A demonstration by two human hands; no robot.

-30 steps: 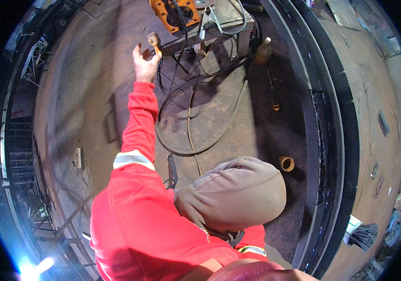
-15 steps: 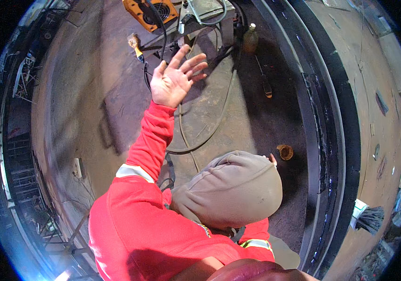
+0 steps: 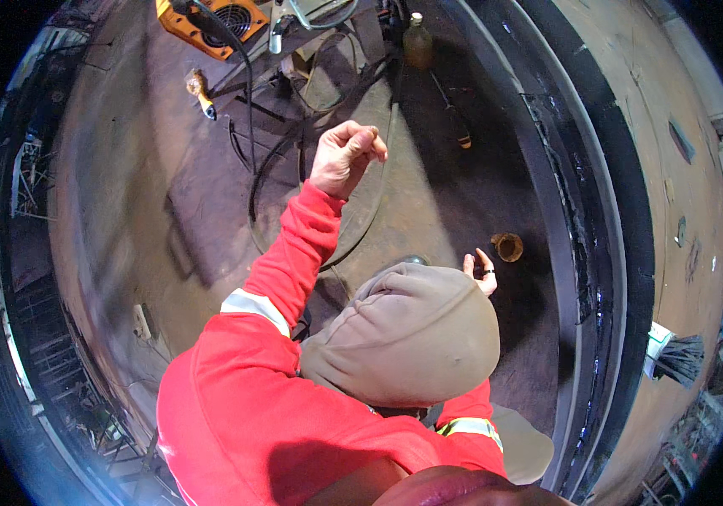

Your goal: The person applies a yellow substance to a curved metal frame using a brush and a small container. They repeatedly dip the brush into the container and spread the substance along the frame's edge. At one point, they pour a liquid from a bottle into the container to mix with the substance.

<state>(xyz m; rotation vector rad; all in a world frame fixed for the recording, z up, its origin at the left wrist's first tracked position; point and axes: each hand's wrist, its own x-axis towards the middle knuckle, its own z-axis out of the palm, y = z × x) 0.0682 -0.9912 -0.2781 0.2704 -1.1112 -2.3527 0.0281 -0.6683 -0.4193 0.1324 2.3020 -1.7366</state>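
My left hand (image 3: 348, 158) is raised over the floor in front of me, its fingers curled in and the thumb pressed against them; nothing shows in it. A looping cable (image 3: 385, 160) runs on the floor behind it. Beyond my bent knee (image 3: 412, 337) in tan cloth, part of my right hand (image 3: 481, 273) shows. Its fingers are apart, with a dark ring on one; the knee hides the rest. Closest to that hand is a round brown ring-shaped thing (image 3: 507, 247) on the floor, not touched by it.
An orange machine with a fan grille (image 3: 231, 21) stands far left, near a yellow-handled brush (image 3: 201, 93). A bottle of yellowish liquid (image 3: 417, 46) and a long thin tool (image 3: 454, 114) are further right. A dark metal beam (image 3: 577, 169) runs along my right, past it a black-bristled brush (image 3: 674, 358).
My left hand has closed from open, spread fingers and moved lower and to the right. More of my right hand now shows past the knee. The view has shifted, so the floor things appear further left.
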